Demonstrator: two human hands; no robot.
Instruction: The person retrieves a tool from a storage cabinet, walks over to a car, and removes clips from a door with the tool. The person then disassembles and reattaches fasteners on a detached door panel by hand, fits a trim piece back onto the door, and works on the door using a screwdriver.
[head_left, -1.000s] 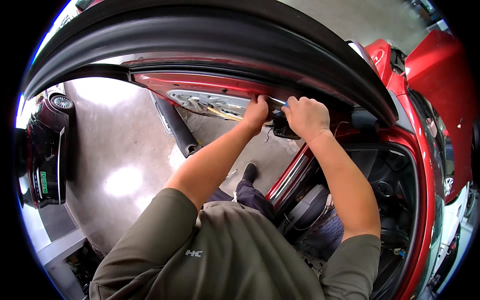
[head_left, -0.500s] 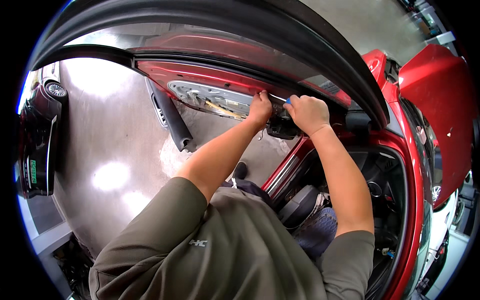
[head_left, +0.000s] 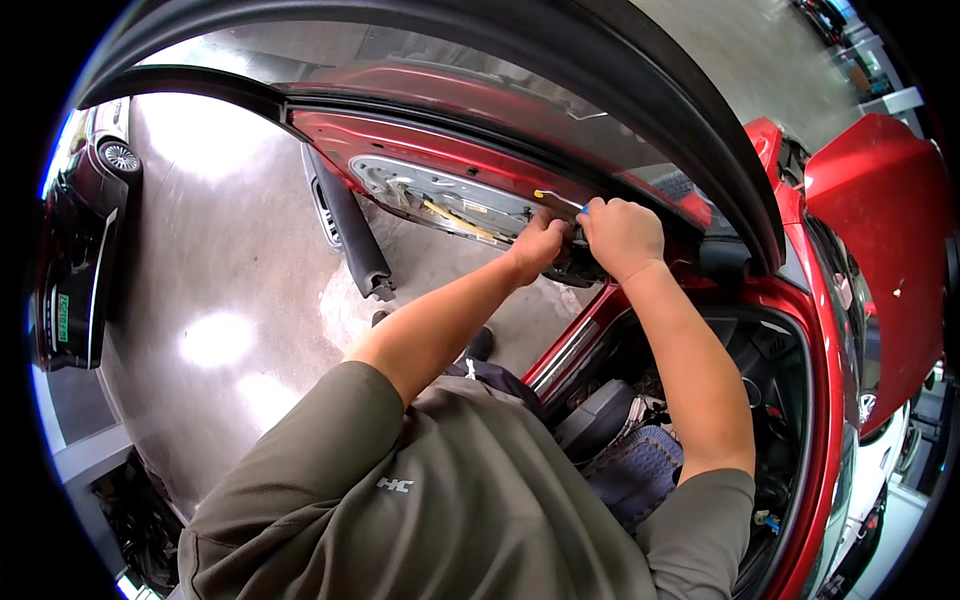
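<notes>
Polished workshop floor (head_left: 230,300) below, and I'm leaning into the open red car door (head_left: 420,135), stripped to its inner panel. My right hand (head_left: 622,235) is fisted around a screwdriver (head_left: 560,199), its shaft running up-left toward the panel. My left hand (head_left: 538,245), just beside it, curls against a dark part at the door's lower edge.

Small green rectangular label (head_left: 61,317) on the dark car (head_left: 75,250), far left
</notes>
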